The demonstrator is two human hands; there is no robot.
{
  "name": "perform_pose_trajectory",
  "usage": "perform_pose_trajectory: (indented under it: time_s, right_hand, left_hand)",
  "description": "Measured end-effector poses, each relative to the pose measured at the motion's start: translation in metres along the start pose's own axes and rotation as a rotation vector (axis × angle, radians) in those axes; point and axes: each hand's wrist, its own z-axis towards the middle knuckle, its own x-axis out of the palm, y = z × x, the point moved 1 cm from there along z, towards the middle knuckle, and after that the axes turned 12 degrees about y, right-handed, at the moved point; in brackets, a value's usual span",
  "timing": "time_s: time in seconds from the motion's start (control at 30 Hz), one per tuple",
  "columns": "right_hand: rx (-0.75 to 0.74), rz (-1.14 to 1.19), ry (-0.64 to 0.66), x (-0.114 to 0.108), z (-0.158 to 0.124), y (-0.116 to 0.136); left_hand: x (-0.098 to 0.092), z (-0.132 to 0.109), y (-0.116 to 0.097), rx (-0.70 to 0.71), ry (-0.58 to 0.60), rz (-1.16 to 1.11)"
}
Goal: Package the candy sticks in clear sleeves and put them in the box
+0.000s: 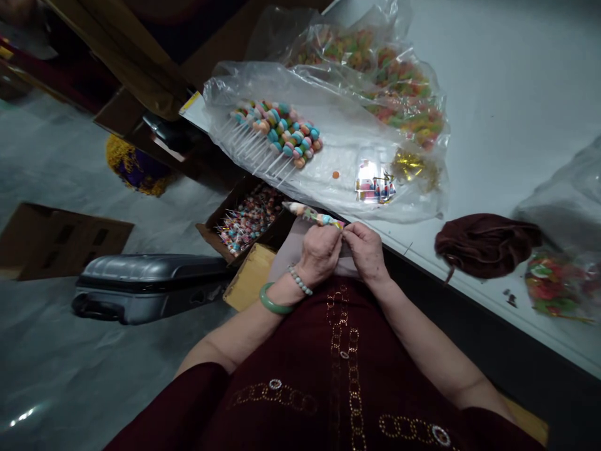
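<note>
My left hand (320, 252), with a beaded bracelet and a green bangle at its wrist, is closed around a wrapped candy skewer (313, 216). Pastel candies show through its clear wrapper, pointing left from the fist. Close beside it, my right hand (369, 252) has thumb and fingers pinched together at the skewer's other end; whatever is between those fingertips is too small to make out. On the plastic sheet ahead lies a pile of unwrapped candy skewers (286, 133) with white sticks. To their right are printed clear wrappers (373, 181) and gold twist ties (413, 165).
Bags of gummy candy (394, 72) lie at the table's back. A brown cloth pouch (486, 244) and another candy bag (558, 282) are on the right. At left stand a carton (246, 219) of wrapped candies, a grey suitcase (150, 279) and an open cardboard box (61, 241).
</note>
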Motion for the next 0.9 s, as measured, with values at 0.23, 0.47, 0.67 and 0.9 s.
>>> perform_pose_trajectory:
  time_s: [0.23, 0.47, 0.67, 0.9]
  right_hand:
    - [0.139, 0.330, 0.084, 0.007, 0.009, -0.001]
    - [0.064, 0.097, 0.139, -0.001, -0.002, -0.003]
    - [-0.134, -0.222, -0.045, -0.002, 0.004, -0.010]
    - [-0.539, -0.829, -0.202, 0.001, -0.001, -0.008]
  left_hand:
    - [0.003, 0.003, 0.008, -0.200, 0.013, -0.391]
    - [-0.001, 0.001, 0.012, -0.288, -0.027, -0.380]
    - [0.008, -0.002, 0.010, -0.209, 0.051, -0.536]
    - [0.008, 0.008, 0.012, -0.664, 0.215, -1.479]
